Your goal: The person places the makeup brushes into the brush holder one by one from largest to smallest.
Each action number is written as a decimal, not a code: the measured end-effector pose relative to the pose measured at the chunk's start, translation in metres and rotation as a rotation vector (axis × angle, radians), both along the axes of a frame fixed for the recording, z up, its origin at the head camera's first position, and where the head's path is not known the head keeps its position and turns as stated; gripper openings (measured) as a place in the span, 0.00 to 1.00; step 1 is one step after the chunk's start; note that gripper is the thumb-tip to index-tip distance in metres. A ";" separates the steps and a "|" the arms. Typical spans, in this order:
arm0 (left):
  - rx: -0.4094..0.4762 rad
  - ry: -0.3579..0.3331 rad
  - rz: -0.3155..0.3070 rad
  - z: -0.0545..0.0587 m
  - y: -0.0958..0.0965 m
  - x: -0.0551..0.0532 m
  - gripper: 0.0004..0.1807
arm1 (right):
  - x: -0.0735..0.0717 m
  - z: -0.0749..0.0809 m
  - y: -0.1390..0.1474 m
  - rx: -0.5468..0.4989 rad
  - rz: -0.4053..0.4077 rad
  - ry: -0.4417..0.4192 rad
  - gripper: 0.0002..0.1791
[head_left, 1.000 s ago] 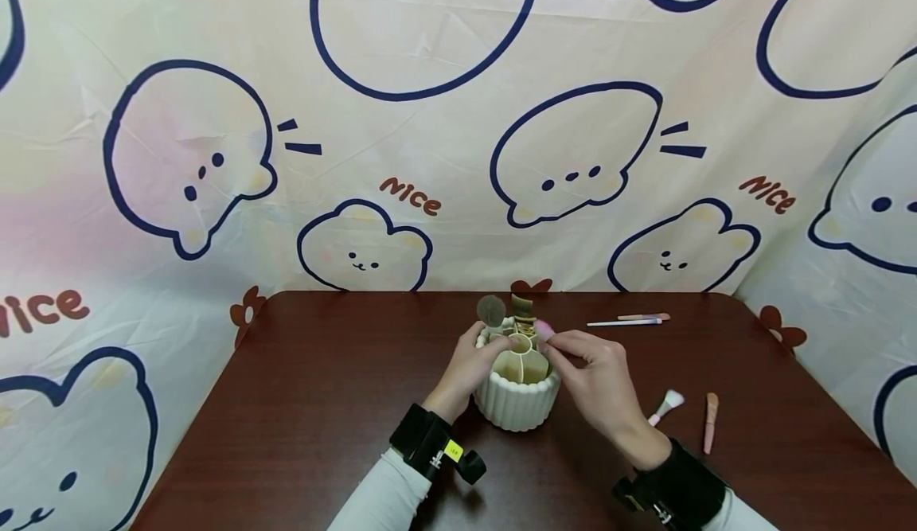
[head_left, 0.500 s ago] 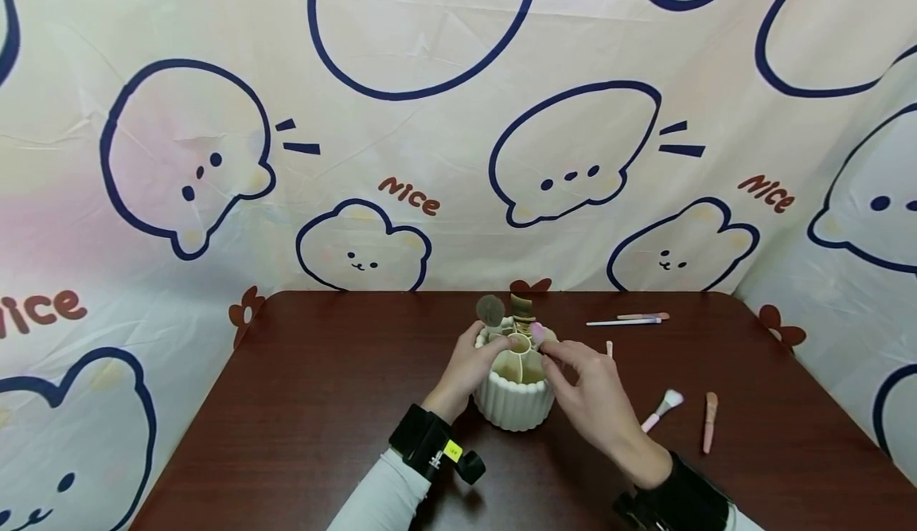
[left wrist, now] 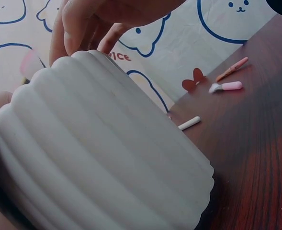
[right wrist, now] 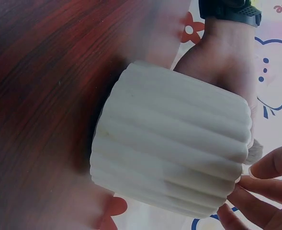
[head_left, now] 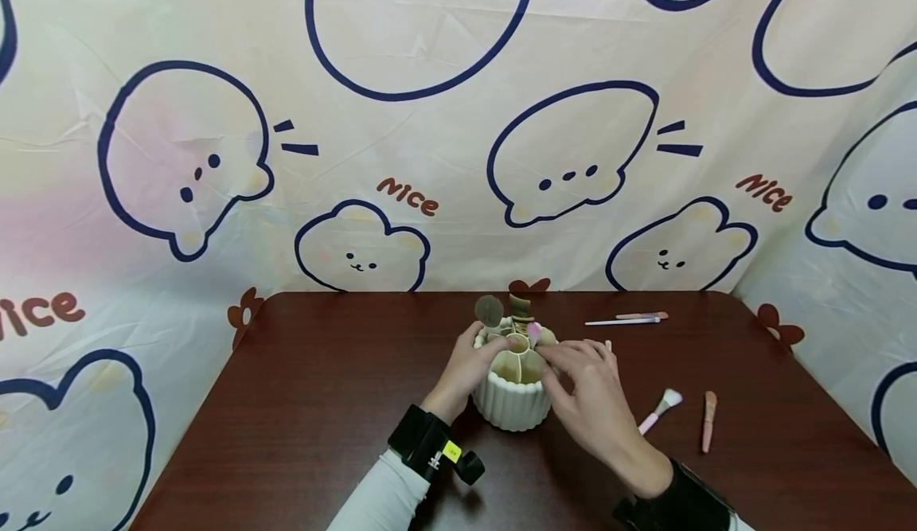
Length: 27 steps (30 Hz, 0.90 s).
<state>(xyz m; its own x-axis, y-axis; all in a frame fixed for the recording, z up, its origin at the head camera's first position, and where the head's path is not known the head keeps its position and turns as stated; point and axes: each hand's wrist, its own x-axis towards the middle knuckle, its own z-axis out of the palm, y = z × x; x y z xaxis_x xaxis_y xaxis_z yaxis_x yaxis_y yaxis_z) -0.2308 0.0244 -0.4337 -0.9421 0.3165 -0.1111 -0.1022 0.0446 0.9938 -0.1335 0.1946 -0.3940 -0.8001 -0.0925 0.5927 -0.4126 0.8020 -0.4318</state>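
Note:
A white ribbed makeup brush holder (head_left: 512, 405) with several inner compartments stands on the table. My left hand (head_left: 458, 372) grips its left side, thumb over the rim. My right hand (head_left: 595, 396) is at the right rim, its fingertips (right wrist: 243, 184) touching the scalloped edge. A brush with a pink tip (head_left: 534, 330) stands in a rear compartment, apart from the right fingers in the left wrist view. Behind it rise a round grey brush head (head_left: 489, 310) and a gold-coloured piece (head_left: 520, 308). The two front compartments show no brush.
To the right lie a white-tipped brush with pink handle (head_left: 661, 411) and a brown-tipped pink brush (head_left: 709, 422). Two thin brushes (head_left: 623, 322) lie at the back right. A white handle end (left wrist: 189, 123) shows beyond the holder. A patterned cloth (head_left: 458, 141) hangs behind the table.
The pink-tipped brush has shifted left and slightly lower in the holder. My right hand has moved a little left and down along the rim. The left hand has kept its grip.

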 end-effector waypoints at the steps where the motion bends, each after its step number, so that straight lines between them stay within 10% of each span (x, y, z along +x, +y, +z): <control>1: 0.002 0.003 -0.002 0.000 0.000 0.000 0.49 | 0.000 0.000 0.000 0.005 -0.005 0.002 0.14; 27: -0.019 -0.006 0.000 -0.001 0.000 0.000 0.50 | 0.003 -0.001 0.002 0.057 -0.040 -0.012 0.16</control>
<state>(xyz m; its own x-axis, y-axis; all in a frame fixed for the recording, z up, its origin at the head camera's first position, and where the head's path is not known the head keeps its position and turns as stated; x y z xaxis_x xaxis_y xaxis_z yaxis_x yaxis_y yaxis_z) -0.2312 0.0244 -0.4345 -0.9412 0.3145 -0.1232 -0.1084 0.0640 0.9920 -0.1301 0.1962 -0.3948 -0.8110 -0.0937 0.5775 -0.3748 0.8412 -0.3898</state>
